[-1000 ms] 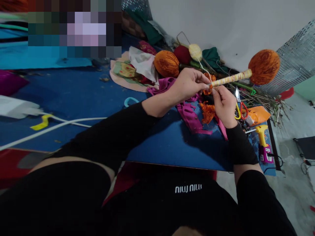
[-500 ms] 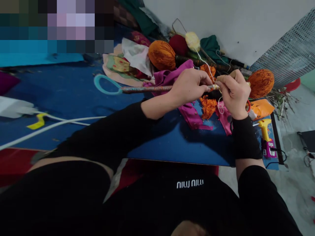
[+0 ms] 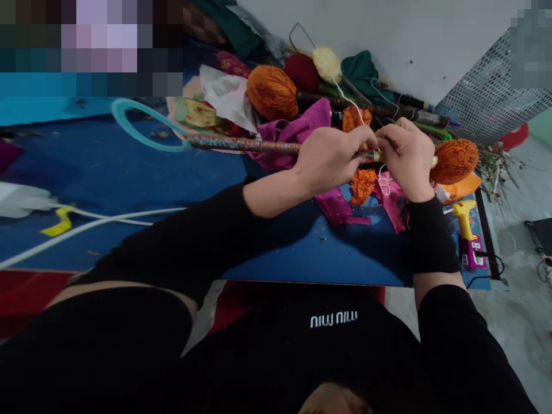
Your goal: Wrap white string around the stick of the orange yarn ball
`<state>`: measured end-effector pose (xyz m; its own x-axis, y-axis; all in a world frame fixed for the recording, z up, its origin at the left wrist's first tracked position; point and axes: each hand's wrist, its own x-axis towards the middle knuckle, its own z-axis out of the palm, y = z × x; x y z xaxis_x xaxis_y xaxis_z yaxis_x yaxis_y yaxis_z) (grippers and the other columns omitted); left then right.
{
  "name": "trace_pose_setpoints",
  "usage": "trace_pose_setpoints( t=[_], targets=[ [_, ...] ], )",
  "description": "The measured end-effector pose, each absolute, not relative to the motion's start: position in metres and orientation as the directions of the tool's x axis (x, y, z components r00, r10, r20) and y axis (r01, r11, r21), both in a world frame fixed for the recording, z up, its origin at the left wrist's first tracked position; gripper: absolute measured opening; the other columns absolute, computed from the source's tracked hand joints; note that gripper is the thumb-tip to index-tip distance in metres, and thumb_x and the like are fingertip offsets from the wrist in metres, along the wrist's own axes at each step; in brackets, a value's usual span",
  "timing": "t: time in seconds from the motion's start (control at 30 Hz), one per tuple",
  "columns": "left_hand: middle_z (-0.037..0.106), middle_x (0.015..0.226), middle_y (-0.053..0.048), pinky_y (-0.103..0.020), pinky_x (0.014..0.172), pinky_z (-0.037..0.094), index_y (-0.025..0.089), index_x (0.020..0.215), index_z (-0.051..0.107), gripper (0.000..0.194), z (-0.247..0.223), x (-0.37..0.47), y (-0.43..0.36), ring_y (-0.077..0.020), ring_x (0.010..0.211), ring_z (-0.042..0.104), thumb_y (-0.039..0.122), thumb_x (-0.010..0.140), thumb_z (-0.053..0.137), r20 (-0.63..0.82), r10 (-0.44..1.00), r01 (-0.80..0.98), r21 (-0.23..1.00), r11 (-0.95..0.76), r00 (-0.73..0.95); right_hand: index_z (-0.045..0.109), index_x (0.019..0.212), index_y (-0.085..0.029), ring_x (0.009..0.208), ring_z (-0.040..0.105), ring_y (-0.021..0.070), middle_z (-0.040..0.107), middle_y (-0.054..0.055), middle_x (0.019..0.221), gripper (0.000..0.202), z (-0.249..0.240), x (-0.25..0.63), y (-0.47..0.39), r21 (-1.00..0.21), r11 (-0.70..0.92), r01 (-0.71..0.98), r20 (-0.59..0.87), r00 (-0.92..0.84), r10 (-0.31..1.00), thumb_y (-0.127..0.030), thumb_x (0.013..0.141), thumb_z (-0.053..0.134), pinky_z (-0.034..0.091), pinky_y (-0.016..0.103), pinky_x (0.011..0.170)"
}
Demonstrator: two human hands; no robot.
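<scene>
Stick [image 3: 245, 144] has shifted leftward; left hand [image 3: 326, 158] clamps it, right hand [image 3: 409, 160] pinches white yarn [image 3: 348, 99], whose loose loop [image 3: 383, 185] could cause tangling.

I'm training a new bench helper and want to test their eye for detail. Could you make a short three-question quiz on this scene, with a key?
1. Multiple choice: What does the left hand hold?
A) the white cable
B) the stick
C) the yellow strip

2. True or false: The yellow glue gun is apart from the right hand.

3. Fill the gap: The pale strand runs down toward the hands from a ball coloured ____.

Key: 1. B; 2. True; 3. pale yellow.
</scene>
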<state>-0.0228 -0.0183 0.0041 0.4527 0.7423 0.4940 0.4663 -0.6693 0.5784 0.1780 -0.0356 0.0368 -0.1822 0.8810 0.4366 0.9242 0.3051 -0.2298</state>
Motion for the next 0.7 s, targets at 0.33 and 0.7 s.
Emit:
trace_pose_setpoints(
  t=[0.33,0.7],
  targets=[
    [0.087,0.099,-0.005,-0.037,0.086,0.058,0.027,0.115,0.086,0.029,0.004,-0.03,-0.007,-0.0268,0.094,0.081,0.023,0.095,0.065,0.549,0.713,0.489,0.52,-0.7,0.437,0.072,0.119,-0.032,0.092,0.071,0.0226,0.079,0.004,0.106,0.019,0.052,0.191,-0.044,-0.26,0.381,0.887,0.5,-0.214,0.839,-0.041,0.102,0.07,0.058,0.037,0.082],
    [0.087,0.094,-0.004,-0.038,0.079,0.056,0.026,0.108,0.089,0.025,0.018,-0.049,0.021,-0.0253,0.082,0.074,0.027,0.086,0.077,0.542,0.78,0.531,0.581,-0.617,0.313,0.066,0.071,-0.024,0.057,0.042,0.0112,0.057,-0.002,0.067,0.025,0.087,0.29,-0.043,-0.552,0.434,0.712,0.679,0.081,0.729,-0.032,0.083,0.086,0.032,0.033,0.057]
  ],
)
